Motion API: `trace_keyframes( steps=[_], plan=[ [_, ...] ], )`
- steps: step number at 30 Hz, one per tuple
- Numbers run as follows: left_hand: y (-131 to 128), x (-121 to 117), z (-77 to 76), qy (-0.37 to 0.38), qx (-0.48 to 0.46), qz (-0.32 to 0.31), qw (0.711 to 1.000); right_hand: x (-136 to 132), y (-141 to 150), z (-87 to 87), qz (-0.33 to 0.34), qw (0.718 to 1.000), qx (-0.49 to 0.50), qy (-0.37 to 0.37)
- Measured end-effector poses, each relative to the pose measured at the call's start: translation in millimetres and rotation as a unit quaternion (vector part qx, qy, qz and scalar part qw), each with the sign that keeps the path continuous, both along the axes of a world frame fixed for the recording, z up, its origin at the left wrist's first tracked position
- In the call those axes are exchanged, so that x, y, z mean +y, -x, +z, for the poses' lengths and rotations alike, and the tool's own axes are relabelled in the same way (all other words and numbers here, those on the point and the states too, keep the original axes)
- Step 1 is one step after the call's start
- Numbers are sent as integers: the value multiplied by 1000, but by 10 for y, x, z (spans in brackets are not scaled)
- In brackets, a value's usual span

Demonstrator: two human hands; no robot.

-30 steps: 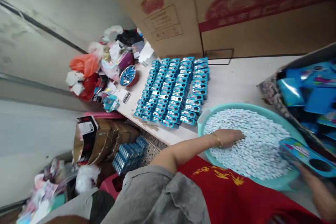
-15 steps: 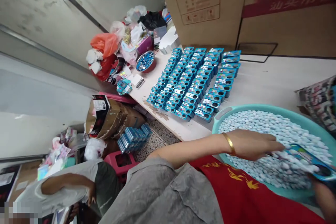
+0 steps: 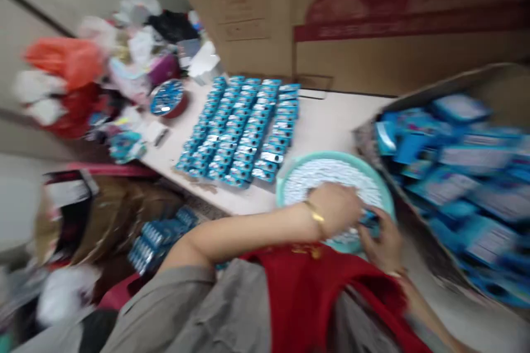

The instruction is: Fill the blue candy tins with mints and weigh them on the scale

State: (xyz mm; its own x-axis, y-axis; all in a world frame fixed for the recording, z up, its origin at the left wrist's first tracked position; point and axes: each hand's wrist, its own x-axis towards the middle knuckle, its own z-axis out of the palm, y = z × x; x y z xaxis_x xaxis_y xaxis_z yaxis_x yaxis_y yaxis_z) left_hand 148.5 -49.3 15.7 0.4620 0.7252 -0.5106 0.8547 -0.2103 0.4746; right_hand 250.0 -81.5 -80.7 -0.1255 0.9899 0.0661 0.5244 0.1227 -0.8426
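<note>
Pale worktop (image 3: 327, 121) set against tall brown cartons (image 3: 351, 60), everything blurred by motion. Nearest, a red apron (image 3: 296, 298) and grey sleeves (image 3: 178, 287), close up to a round teal basin (image 3: 285, 176) full of small white pieces (image 3: 327, 171). At the near right rim, right hand (image 3: 385, 240) with thumb and fingers clamped on a small blue case (image 3: 368, 218), probably held low over the basin so as to let stray pieces drop back among the others. Just beside it, left hand (image 3: 335, 209), gold bracelet (image 3: 315, 218) at the wrist, knuckles up and turned toward the same case; cannot tell whether closed on anything, given the blur and the hidden fingertips.

To the right, just beside the basin, an open carton (image 3: 507, 85) heaped with blue packages (image 3: 476, 160), likely stationed there for easy reach. To the left, below the worktop, a stack of blue cases (image 3: 157, 240).

Farther out, past the basin, close-packed rows of blue cases (image 3: 236, 132) in slanting columns, perhaps to save room and ease counting. Beyond these, a red bowl (image 3: 181, 107) of shiny blue bits, then a jumble of bags, an orange bag (image 3: 68, 58) among them, seemingly placed at the far end to stay out of the way of both hands.
</note>
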Motion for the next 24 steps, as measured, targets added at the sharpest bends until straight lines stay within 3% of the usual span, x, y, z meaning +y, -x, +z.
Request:
trace_keyframes(
  steps=[3,7,9,12,15,19,24],
  plan=[
    [290,171,-163,-10,-28,-52,998,95,-141,-1,-24,999,-6,-25],
    [1008,424,-530,1,44,-20,999,179,-221,48,-54,998,-1,-37],
    [1204,449,-723,6,49,-21,999,188,-235,74,-59,997,2,-40],
    [1146,399,-991,18,22,-35,999,193,-243,81,-69,997,4,-39],
    [966,358,-1159,26,-21,-37,999,203,-249,53,-100,995,21,-21],
    [1032,355,-1100,35,-77,-36,996,221,-273,25,-134,990,44,-1],
    [1332,361,-600,17,-133,-34,990,256,-279,69,-123,992,21,-23]
  ],
)
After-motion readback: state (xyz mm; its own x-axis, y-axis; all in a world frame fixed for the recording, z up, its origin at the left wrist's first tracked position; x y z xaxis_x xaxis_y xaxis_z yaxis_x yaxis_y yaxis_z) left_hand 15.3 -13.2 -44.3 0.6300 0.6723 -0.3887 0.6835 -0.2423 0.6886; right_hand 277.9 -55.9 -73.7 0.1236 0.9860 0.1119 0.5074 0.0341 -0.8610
